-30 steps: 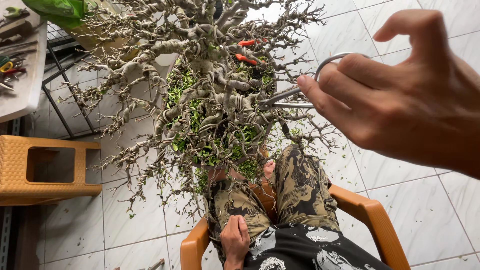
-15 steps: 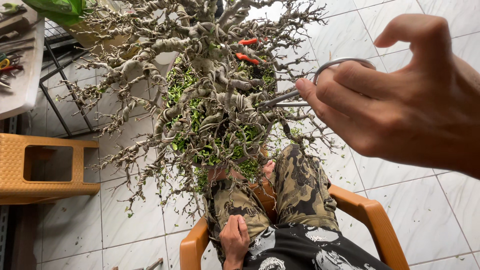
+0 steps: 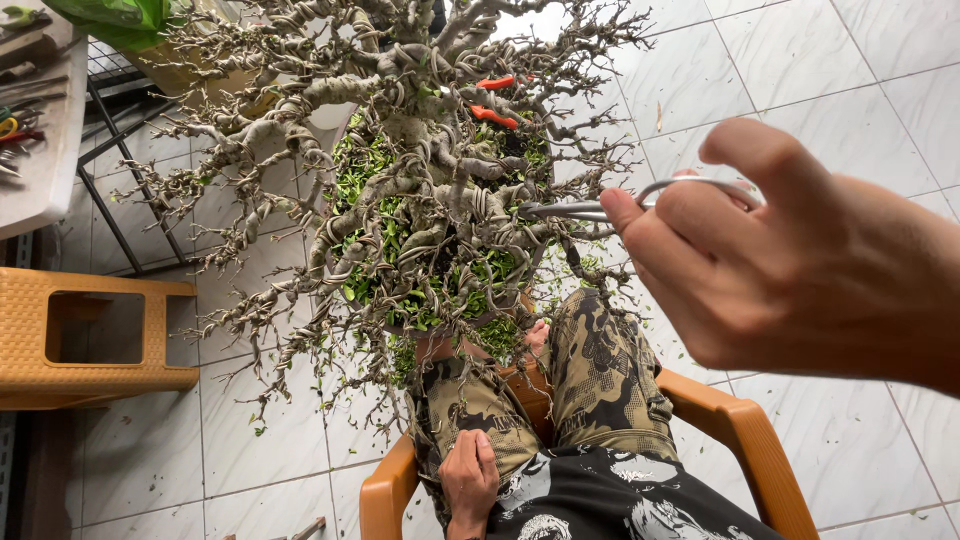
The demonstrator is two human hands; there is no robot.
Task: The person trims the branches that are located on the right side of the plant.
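Note:
My right hand (image 3: 800,270) is close to the camera at the right, fingers through the loop handles of slim metal scissors (image 3: 575,210). The blades point left into the branches of a leafless, wire-wrapped bonsai tree (image 3: 420,180) that fills the upper middle. Cut green leaves lie on the soil around its trunk. Its brown pot (image 3: 520,375) sits between my knees. A red-handled tool (image 3: 495,115) rests among the upper branches. My left hand (image 3: 470,475) lies on my left thigh, fingers loosely curled and holding nothing.
I sit in an orange chair (image 3: 740,430) on a white tiled floor (image 3: 860,90) strewn with leaf bits. An orange plastic stool (image 3: 90,340) stands at the left. Above it are a table (image 3: 40,160) with hand tools, a dark metal rack (image 3: 120,170) and a green bag (image 3: 110,15).
My right hand with the scissors has dropped a little lower in view, the blades still in the branches. My left hand has stayed on my thigh.

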